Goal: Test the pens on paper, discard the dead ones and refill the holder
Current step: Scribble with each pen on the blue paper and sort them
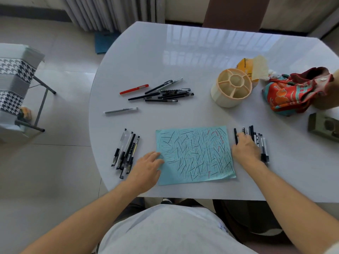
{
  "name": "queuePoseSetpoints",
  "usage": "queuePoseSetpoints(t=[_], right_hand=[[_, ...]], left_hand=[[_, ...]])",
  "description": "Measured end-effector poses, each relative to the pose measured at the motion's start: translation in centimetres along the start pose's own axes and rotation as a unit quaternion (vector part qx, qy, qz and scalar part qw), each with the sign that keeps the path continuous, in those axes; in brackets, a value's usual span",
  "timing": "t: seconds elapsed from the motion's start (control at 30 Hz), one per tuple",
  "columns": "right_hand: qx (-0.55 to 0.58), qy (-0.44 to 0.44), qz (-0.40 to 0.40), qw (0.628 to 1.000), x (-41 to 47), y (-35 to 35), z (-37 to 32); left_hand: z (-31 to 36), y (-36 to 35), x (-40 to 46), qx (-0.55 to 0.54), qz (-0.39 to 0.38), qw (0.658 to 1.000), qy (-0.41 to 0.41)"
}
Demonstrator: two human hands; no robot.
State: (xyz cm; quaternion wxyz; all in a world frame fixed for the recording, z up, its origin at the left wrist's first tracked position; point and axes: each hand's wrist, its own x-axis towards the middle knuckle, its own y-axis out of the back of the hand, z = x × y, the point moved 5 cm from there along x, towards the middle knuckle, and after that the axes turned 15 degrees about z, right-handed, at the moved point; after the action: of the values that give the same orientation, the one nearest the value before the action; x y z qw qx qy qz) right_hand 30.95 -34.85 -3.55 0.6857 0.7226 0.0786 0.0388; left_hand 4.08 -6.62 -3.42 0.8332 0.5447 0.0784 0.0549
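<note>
A light blue paper [194, 154] covered in black and red test strokes lies at the table's front. My left hand [146, 167] rests open on its left edge. My right hand [245, 149] is curled over a group of pens [264, 143] just right of the paper, thumb against a black pen; the fingertips are hidden. Several more pens [126, 151] lie in a row left of the paper. A loose pile of black pens [165, 94], a red pen [134, 89] and a grey pen [121, 110] lie further back. The cream pen holder [231, 87] stands empty at the back right.
A red patterned cloth bag [297, 92] and a yellow packet [251, 66] sit behind and right of the holder. A green box [322, 125] lies at the right edge. A chair with a houndstooth cover [14, 79] stands left of the white table [183, 52].
</note>
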Motion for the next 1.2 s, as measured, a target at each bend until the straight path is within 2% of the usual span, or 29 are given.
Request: queuePoseSetpoints(t=[0.1,0.33,0.5,0.7,0.8,0.9,1.0,1.07,1.2], right_hand=[[0.047,0.038,0.029,0.998,0.6,1.0,-4.0],[0.194,0.197,-0.008,0.961,3.4,1.8,-22.6],[0.130,0.294,-0.009,0.947,4.7,0.2,-31.2],[0.010,0.343,0.005,0.939,4.7,-1.5,-31.9],[0.051,0.293,-0.033,0.954,3.8,-1.1,-30.1],[0.256,0.145,-0.055,0.954,1.6,0.8,-26.5],[0.430,0.006,-0.115,0.895,-2.7,1.9,-22.2],[0.500,-0.044,-0.172,0.848,-6.1,1.8,-19.7],[0.568,-0.096,-0.255,0.777,-12.7,1.1,-16.6]], left_hand=[[-0.5,-0.2,0.0,0.005,-0.012,1.000,-0.003],[-1.1,-0.1,0.1,-0.010,-0.021,1.000,-0.012],[-1.6,0.0,-0.3,-0.039,-0.026,0.999,-0.018],[-1.8,-0.1,-0.4,-0.041,-0.051,0.998,-0.024],[-1.7,0.2,-0.3,-0.040,-0.060,0.997,-0.026],[-1.3,0.8,0.1,-0.093,-0.060,0.994,0.009],[-1.3,1.7,0.3,-0.184,-0.004,0.980,0.081],[-1.0,2.0,0.2,-0.222,0.025,0.967,0.123],[0.8,1.7,0.3,-0.245,-0.046,0.956,0.151]])
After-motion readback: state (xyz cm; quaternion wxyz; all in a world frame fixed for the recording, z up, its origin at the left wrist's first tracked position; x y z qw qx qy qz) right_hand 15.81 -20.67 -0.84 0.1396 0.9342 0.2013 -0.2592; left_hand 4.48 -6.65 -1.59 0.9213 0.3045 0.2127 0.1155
